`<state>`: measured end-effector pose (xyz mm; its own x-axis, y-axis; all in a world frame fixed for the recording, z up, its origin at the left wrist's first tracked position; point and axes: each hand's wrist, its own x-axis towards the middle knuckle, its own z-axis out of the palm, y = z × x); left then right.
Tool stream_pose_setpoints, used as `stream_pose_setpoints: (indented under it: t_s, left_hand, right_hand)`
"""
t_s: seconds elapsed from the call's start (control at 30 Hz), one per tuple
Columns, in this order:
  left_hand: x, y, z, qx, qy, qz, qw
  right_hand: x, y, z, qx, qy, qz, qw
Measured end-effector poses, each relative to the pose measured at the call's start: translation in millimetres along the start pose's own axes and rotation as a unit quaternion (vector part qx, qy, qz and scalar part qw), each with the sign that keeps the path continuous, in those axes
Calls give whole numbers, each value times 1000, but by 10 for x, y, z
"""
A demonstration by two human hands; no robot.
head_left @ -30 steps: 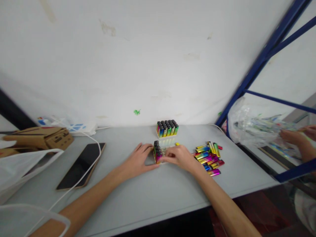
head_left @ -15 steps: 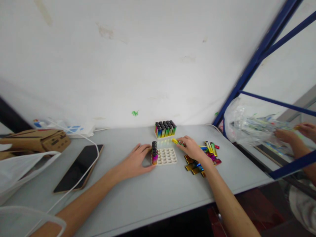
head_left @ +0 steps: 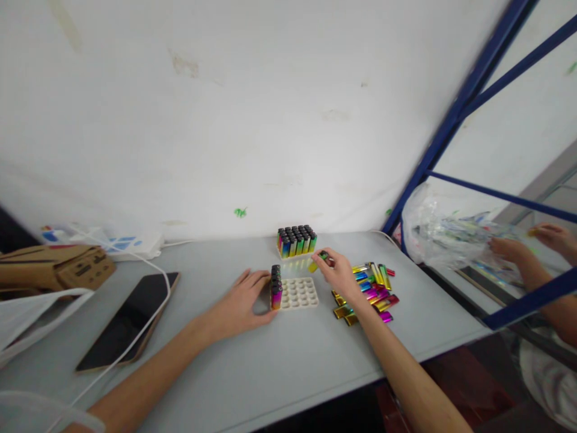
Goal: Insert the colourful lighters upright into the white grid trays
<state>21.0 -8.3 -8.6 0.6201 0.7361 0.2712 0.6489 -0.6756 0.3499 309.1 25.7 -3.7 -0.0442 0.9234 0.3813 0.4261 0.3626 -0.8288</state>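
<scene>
My left hand (head_left: 241, 302) lies at the left end of a white lighter tray (head_left: 300, 294), its thumb at the front corner and its fingers at the back corner, gripping the tray between them. One row of lighters (head_left: 276, 288) with black tops and pink-purple bodies stands upright in that end; the tray's other round sockets show bare. Above the tray's back right corner, my right hand (head_left: 336, 270) pinches a yellow-green lighter (head_left: 314, 264), held tilted. A loose pile of shiny coloured lighters (head_left: 369, 294) lies under and beside my right wrist.
A second tray full of upright lighters (head_left: 296, 240) stands near the wall. To the left are a dark phone (head_left: 130, 319), a white cable (head_left: 148, 325), a cardboard box (head_left: 63, 264) and a power strip (head_left: 135, 243). Blue frame bars (head_left: 444, 138) stand at right; beyond them another person's hands (head_left: 552, 237) work.
My right hand has lifted the lighter from the pile's left side and turned it more upright, near the tray's back edge. My left hand stays at the tray. The view has shifted slightly.
</scene>
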Motion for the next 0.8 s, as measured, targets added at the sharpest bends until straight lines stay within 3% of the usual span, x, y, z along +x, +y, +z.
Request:
stream_pose_setpoints:
  t_s: [0.23,0.37,0.47,0.6,0.8]
  left_hand:
    - [2,-12,9,5,3,3,1000]
    - [2,-21,14,4,-14,-4,1000]
    - [3,-23,22,4,-11,-4,1000]
    - [5,-26,33,4,6,4,1000]
    - [11,-22,33,2,3,3,1000]
  right_hand:
    - [-38,-224,63,125,-73,-22,989]
    - [-78,-255,138,238,-125,61,961]
    - [-93,-217,196,254,-73,103,959]
    - [-97,-126,209,127,56,75,987]
    - [-113,-24,211,31,98,54,993]
